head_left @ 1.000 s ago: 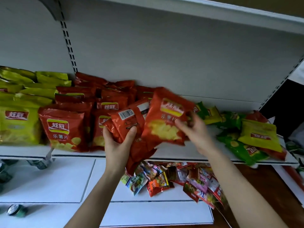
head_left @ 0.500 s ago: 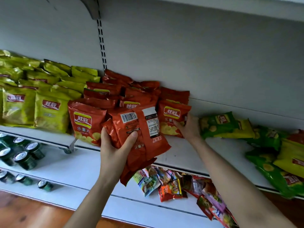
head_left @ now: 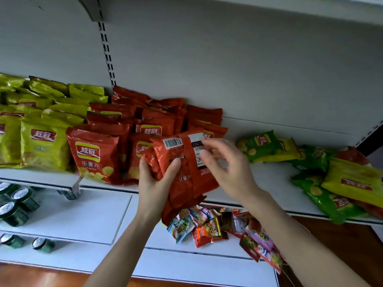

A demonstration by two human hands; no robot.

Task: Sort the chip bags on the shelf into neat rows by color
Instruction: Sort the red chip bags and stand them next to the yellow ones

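Grips a bundle of red bags [head_left: 186,177] in the left hand [head_left: 157,183], thumb across their printed backs, held just in front of the shelf [head_left: 269,177] edge, near the middle. Has let go with the right hand [head_left: 228,168]: half a second back was pressing a red bag upright at the right end of the red rows [head_left: 95,154]; now drawn off it, fingers loosely spread, blurred, empty, hovering just in front of the bundle. Leaves that bag standing at the right of the red block, mostly hidden behind the bundle. Means one more red bag filed, next to the yellow rows [head_left: 43,141] on the left. Probably coming back to peel the next bag off the bundle. Still to sort: loose green and yellow bags [head_left: 350,181] heaped at the right of the shelf, a red one among them.
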